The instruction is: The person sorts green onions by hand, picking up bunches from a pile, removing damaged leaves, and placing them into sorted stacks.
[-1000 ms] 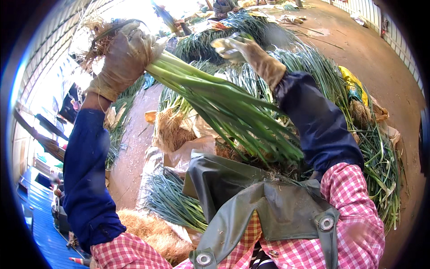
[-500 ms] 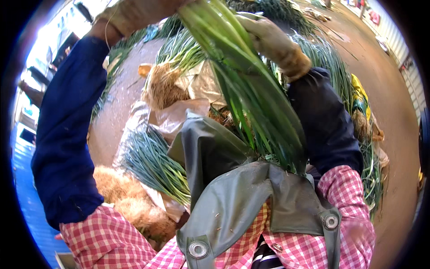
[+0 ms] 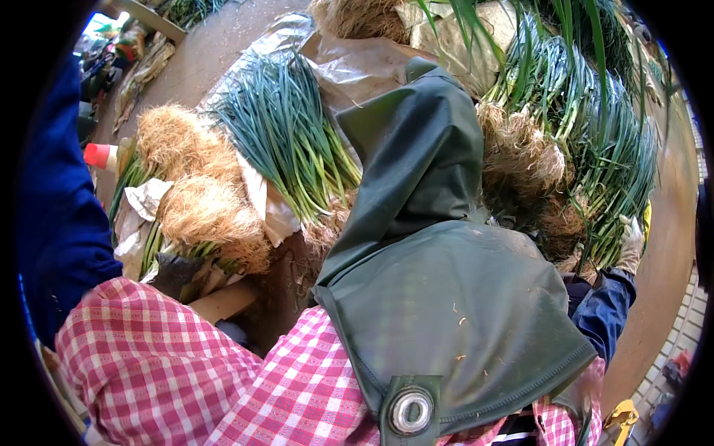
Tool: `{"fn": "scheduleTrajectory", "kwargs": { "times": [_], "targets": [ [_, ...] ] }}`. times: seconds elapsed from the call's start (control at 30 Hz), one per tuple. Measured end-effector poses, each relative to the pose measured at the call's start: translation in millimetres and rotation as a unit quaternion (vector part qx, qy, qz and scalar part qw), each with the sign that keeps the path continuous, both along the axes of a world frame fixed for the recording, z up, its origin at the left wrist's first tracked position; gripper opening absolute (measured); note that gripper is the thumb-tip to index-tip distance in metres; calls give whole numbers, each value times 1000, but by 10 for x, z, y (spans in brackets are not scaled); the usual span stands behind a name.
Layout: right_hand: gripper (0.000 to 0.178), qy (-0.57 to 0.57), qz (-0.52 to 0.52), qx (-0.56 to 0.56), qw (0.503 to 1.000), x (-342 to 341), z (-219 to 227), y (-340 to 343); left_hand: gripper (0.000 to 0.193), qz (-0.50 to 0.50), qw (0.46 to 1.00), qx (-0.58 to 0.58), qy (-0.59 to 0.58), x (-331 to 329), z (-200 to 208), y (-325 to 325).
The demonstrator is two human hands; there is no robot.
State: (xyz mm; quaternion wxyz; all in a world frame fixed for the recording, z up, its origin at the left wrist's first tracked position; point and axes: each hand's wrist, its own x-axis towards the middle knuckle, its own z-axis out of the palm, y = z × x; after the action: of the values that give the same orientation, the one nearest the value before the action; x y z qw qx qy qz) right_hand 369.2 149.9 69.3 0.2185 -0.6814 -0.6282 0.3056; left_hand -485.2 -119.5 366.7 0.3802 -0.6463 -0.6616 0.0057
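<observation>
My right hand [image 3: 631, 244], in a pale work glove, is low at the far right. It touches the stalks of a green onion bundle [image 3: 606, 215] just above the roots; the picture does not show how tightly its fingers close. My left arm [image 3: 56, 201], in a dark blue sleeve, rises along the left edge, and its hand is out of view. Long green leaves [image 3: 595, 44] hang in from the top edge; what holds them is hidden. More bundles with pale, shaggy roots [image 3: 524, 149] lie between my apron and my right hand.
A green onion bundle [image 3: 286, 126] lies on plastic sheeting at centre left. Tan root masses [image 3: 212, 208] sit nearer my left arm, beside a red-and-white object [image 3: 100, 156]. My dark green apron [image 3: 454, 312] covers my lap. A yellow object [image 3: 623, 416] is at lower right.
Both gloved hands were up around a green onion bundle across my lap. That bundle has left my lap, my right hand has dropped to the right pile, and my left hand has left the view.
</observation>
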Motion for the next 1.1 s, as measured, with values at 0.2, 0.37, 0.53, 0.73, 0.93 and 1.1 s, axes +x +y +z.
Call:
{"fn": "scheduleTrajectory", "kwargs": {
  "times": [0.2, 0.37, 0.53, 0.73, 0.93, 1.1],
  "targets": [
    [41, -18, -174, 26, 984, 582, -351, -179, 16, 261, 948, -79, -166, -1162, -1337, -776],
    [46, 120, -126, -125, 977, 382, -524, -203, 16, 350, 778, -58, -519, -586, -3433, -1190],
    [39, 74, -174, -97, 977, 129, -682, -321, 25, 271, 371, 40, -887, 1458, -5549, -1244],
    [32, 65, -164, -138, 975, 450, -789, -466, 23, 80, 804, 4, -590, 1715, -5130, -1460],
    [24, 44, -149, -169, 973, 234, -701, -633, 42, 405, 638, -41, -654, 893, -5316, -2111],
    [20, 88, -132, -174, 972, 3, -643, -798, 33, 451, 674, -275, -517, 643, -5687, -2173]
  ]
}}
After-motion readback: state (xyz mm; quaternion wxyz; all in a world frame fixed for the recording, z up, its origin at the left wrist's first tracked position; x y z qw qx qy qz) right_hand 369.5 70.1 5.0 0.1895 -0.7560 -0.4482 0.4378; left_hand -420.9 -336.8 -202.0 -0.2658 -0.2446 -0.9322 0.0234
